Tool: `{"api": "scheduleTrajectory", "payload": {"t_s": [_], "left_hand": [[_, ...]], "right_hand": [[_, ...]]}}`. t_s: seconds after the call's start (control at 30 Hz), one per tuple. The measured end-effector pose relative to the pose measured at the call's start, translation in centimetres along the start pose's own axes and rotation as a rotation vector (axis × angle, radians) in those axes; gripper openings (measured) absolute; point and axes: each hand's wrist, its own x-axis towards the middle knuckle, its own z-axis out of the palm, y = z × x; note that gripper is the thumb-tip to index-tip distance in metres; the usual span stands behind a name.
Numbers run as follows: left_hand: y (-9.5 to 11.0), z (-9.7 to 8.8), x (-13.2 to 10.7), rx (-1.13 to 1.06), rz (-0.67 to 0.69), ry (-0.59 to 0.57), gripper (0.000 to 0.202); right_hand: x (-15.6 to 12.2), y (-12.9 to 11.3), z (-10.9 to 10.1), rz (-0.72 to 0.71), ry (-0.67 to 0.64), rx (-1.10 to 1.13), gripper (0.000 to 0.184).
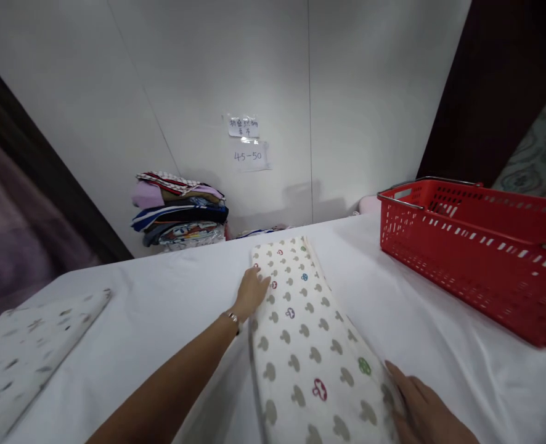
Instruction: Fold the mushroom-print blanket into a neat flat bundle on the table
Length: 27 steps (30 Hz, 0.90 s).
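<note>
The left hand (249, 293) touches the left edge of the mushroom-print cloth (296, 333) toward its far end; the right hand (423, 404), blurred, meets the right edge, nearer the body. Whether either grips, I cannot tell. The cloth lies between them, long axis pointing away, on the white-covered desk (162, 308).

The table (153, 308) bears two cloths (301, 351) (32, 364), one basket (439, 254).

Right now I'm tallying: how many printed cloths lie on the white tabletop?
2: the mushroom-print cloth, touched by the left hand, and the speckled cloth at far left. The floor of the red basket is hidden, so others may lie inside.
</note>
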Motion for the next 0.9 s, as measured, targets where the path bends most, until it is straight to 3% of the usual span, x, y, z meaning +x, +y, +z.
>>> {"api": "scheduleTrajectory", "payload": {"t_s": [0.1,0.23,0.33,0.43,0.53,0.63,0.7,0.77,0.83,0.9], "left_hand": [[-2.1,-2.3,-5.7,-0.082,-0.17,-0.027,0.055],[-2.2,-3.4,-13.7,-0.432,-0.439,-0.291,0.063],[-0.9,-3.0,-18.7,-0.631,-0.46,-0.539,0.058],[0.3,-2.3,-21.7,-0.715,-0.462,-0.628,0.051],[0.8,-2.5,-22.7,-0.757,-0.466,-0.592,0.043],[0.0,-5.0,-22.3,-0.738,-0.454,-0.497,0.039],[-1.9,-8.2,-21.1,-0.665,-0.404,-0.44,0.04],[-4.7,-12.3,-19.4,-0.572,-0.351,-0.41,0.046],[-8.0,-16.6,-17.2,-0.391,-0.33,-0.258,0.051],[-11.0,-20.2,-15.0,-0.129,-0.326,-0.077,0.045]], "right_hand": [[0.2,-1.4,-0.6,-0.043,0.042,-0.073,0.065],[0.2,-3.4,-1.2,-0.032,0.02,-0.124,0.066],[0.4,-4.1,-1.7,-0.016,-0.017,-0.135,0.067],[0.9,-4.2,-2.4,0.005,-0.032,-0.126,0.069],[0.7,-4.8,-2.6,0.054,-0.044,-0.089,0.072],[-1.5,-7.1,-1.0,0.011,-0.072,0.054,0.075],[-4.0,-9.3,1.2,-0.084,-0.141,0.221,0.079],[-6.6,-11.5,3.5,-0.166,-0.312,0.404,0.084],[-8.3,-13.4,5.0,-0.208,-0.487,0.521,0.083],[-8.3,-14.5,5.4,-0.241,-0.559,0.558,0.08]]}}
